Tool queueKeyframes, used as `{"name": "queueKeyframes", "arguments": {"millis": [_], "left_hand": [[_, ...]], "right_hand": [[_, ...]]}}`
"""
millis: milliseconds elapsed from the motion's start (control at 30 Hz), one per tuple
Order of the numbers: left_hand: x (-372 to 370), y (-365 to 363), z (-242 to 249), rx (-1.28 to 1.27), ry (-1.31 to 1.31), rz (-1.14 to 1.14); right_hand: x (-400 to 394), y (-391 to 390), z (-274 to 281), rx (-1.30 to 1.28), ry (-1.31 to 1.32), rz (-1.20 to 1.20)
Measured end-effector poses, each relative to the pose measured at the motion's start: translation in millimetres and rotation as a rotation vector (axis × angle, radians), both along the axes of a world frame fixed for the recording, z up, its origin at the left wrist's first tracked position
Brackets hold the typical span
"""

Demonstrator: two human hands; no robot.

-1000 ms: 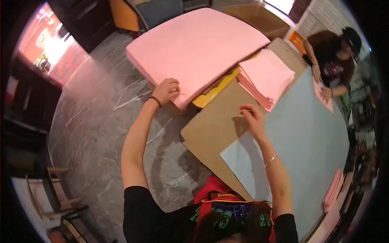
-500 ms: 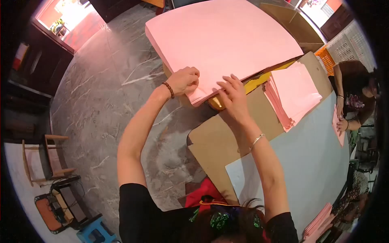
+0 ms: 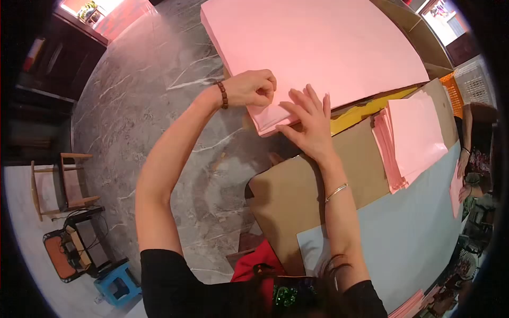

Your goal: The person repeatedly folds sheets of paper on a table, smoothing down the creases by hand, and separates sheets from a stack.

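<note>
A big stack of large pink paper sheets (image 3: 339, 47) fills the upper middle of the head view. Over its near left corner is my left hand (image 3: 250, 88), fingers curled and thumb bent towards the index finger. What those fingers hold, if anything, is hidden. My right hand (image 3: 312, 119) lies on the stack's near edge with its fingers stretched out and apart, thumb by the corner. Between the hands the top paper looks creased or folded near the corner.
A smaller pile of pink sheets (image 3: 416, 140) lies on brown cardboard (image 3: 286, 191), beside a pale grey-blue surface (image 3: 387, 238). Another person's hand (image 3: 466, 191) is on pink paper at far right. A blue stool (image 3: 119, 283) and wooden chair (image 3: 77, 201) stand lower left.
My left hand has shifted slightly up and right along the stack's corner. My right hand has flattened onto the paper, fingers more spread. The whole view has moved a little.
</note>
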State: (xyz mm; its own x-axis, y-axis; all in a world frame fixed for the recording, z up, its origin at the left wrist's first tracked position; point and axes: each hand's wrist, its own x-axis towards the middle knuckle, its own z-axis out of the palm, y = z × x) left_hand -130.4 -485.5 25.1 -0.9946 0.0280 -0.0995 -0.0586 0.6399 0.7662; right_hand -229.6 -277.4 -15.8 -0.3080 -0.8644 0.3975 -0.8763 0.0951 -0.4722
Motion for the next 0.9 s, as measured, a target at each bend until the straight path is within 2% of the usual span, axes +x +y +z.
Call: {"name": "queueKeyframes", "arguments": {"millis": [100,267,767,833,900], "left_hand": [[-4.5,-1.9,2.1,-0.011,-0.017,-0.01],[-7.5,-5.3,2.1,0.022,-0.064,-0.009],[-1.9,2.0,5.3,0.074,-0.144,0.084],[3.3,14.0,2.2,-0.177,0.181,-0.043],[9.3,23.9,4.9,-0.169,0.101,-0.085]], "right_hand": [[-0.7,-0.2,3.3,-0.014,-0.067,-0.012],[-6.6,-1.2,3.5,0.01,0.016,-0.09],[-10.3,0.0,-1.6,0.001,-0.029,-0.23],[-10.5,-0.5,-3.0,0.017,-0.051,-0.228],[-11.9,-1.5,-4.6,0.004,-0.044,-0.224]]}}
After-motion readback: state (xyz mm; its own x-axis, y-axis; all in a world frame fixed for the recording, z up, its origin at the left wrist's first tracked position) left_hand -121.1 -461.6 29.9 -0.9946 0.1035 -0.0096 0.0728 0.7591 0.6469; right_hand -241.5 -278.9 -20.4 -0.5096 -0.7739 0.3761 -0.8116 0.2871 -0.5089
